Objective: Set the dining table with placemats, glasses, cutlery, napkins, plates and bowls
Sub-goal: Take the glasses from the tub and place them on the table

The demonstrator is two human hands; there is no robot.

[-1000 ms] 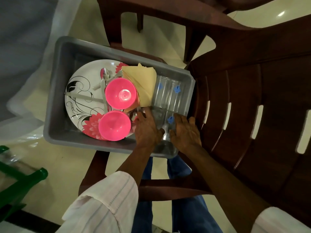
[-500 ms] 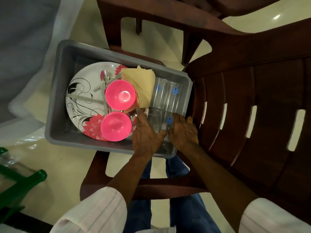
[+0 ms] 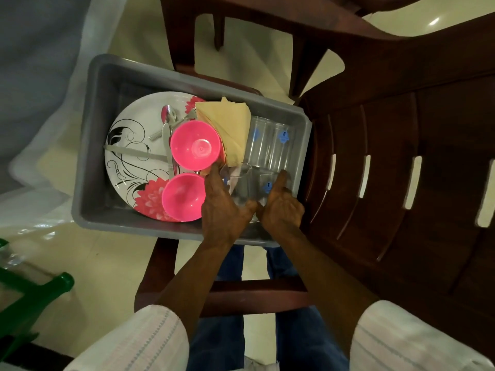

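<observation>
In the tub (image 3: 91,135) mid-frame, plate (image 3: 128,145) and bowls (image 3: 182,199) lie untouched at left. Your left hand (image 3: 225,210) now curls round the left glass (image 3: 238,183), your right hand (image 3: 281,210) round the right glass (image 3: 266,180), both raised since a second ago. The glasses likely go out first.

— Where am I working?
— A home's dining area, I'd say: brown plastic chairs (image 3: 401,162) on a pale floor (image 3: 107,253), one carrying my grey tub (image 3: 128,224) with a floral plate (image 3: 134,145) and pink bowls (image 3: 195,148).
</observation>
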